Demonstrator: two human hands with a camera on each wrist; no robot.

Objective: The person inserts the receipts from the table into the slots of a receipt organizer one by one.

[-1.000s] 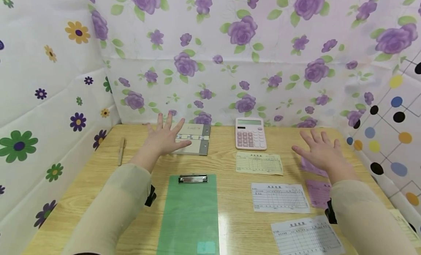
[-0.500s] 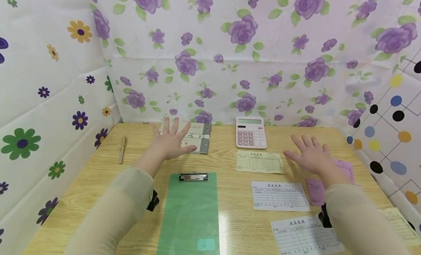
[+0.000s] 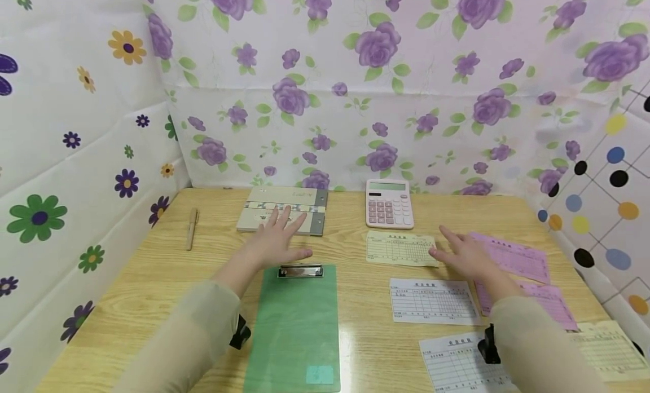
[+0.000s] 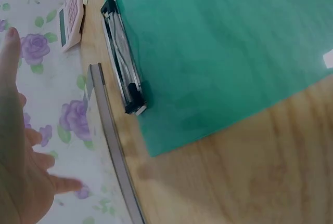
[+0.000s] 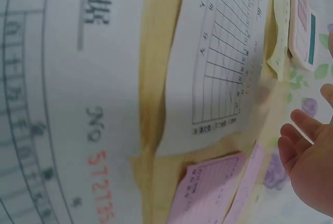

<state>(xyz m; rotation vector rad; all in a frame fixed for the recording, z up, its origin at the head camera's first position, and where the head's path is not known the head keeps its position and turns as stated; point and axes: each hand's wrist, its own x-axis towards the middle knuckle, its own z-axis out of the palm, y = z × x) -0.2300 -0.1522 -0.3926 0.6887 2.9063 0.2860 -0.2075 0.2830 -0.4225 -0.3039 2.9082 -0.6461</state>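
My left hand (image 3: 276,241), fingers spread and holding nothing, is over the table between a cream receipt book (image 3: 254,215) with a grey spine and the metal clip of a green clipboard (image 3: 294,325). In the left wrist view the left hand (image 4: 31,182) is at the left edge, the green clipboard (image 4: 223,52) beyond it. My right hand (image 3: 464,255) is also spread and holds nothing. It overlaps the inner edges of a yellow receipt slip (image 3: 398,249) and a pink slip (image 3: 518,259). In the right wrist view the right hand (image 5: 315,167) shows at the right, near white slips (image 5: 218,68).
A pink calculator (image 3: 389,204) stands at the back centre. A tan pen (image 3: 192,229) lies at the left. White slips (image 3: 431,300), another pink slip (image 3: 548,303) and a second yellow slip (image 3: 611,350) lie on the right. Flowered cloth (image 3: 335,116) walls off the back.
Both hands have come back toward the body. The left has also shifted right, uncovering the receipt book; the right has shifted left, uncovering the pink slips.
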